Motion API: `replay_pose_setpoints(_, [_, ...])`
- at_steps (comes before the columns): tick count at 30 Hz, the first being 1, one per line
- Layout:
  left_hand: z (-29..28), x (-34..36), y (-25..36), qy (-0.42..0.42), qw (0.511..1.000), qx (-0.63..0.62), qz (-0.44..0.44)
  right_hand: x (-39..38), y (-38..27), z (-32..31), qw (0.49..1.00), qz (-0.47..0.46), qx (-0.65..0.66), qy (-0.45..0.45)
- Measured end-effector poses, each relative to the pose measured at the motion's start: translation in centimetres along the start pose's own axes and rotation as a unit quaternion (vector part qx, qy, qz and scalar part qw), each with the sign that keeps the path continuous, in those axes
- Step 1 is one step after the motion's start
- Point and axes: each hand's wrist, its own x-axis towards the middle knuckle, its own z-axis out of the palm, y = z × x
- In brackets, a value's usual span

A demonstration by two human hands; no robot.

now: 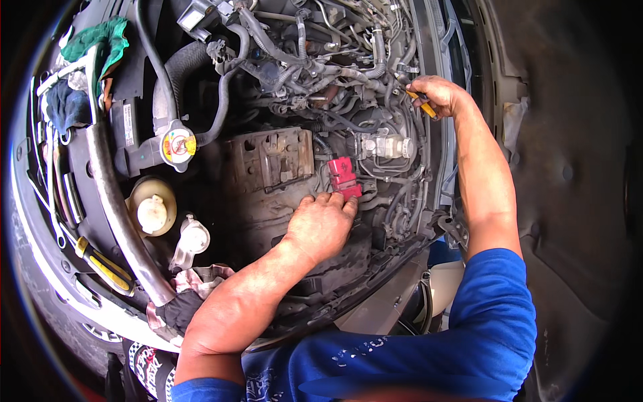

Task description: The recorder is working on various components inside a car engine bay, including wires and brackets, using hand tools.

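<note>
Right hand: and here's the right hand (439, 97), up at the engine bay's cowl edge, fingers closed round a yellow-handled tool (429, 110), its tip in among the hoses.
Left hand: down comes the reach over the near edge, the left hand (320, 224) palm down, fingers close together at the red cover (344, 175); whether they pinch it, I can't tell.
Red cover: there it sits, between the bay's middle and its near cowl-side corner, just beside a rusty metal bracket (273, 157) and near a pale fluid reservoir (387, 146).
Front edge: busy here, a yellow-and-black screwdriver (106, 266) lying toward the near corner, a long metal tube (117, 201) alongside, a green cloth (100, 43) toward the far corner.
Sleeves: blue, both of them.
</note>
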Motion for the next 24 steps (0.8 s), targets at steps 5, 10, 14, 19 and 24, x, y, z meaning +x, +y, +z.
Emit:
replay_pose_setpoints(5, [0.0,0.1,0.1,-0.008,1.000,-0.010,-0.001,-0.4,-0.3,0.5,1.000,-0.017,0.022,0.014])
replay_pose_setpoints(10, [-0.1,0.1,0.2,-0.015,1.000,-0.016,-0.003,0.7,0.5,1.1,0.999,-0.023,0.043,0.009])
replay_pose_setpoints(14, [0.0,0.1,0.2,-0.022,1.000,-0.017,-0.003,1.6,1.6,1.4,0.996,-0.071,0.055,0.016])
replay_pose_setpoints(19, [0.1,0.1,0.2,-0.020,1.000,-0.021,-0.003,2.0,3.2,3.5,0.987,-0.109,0.055,0.101])
replay_pose_setpoints(24, [0.1,0.2,0.3,-0.021,0.999,-0.029,-0.003,2.6,4.0,5.1,0.975,-0.125,0.159,0.091])
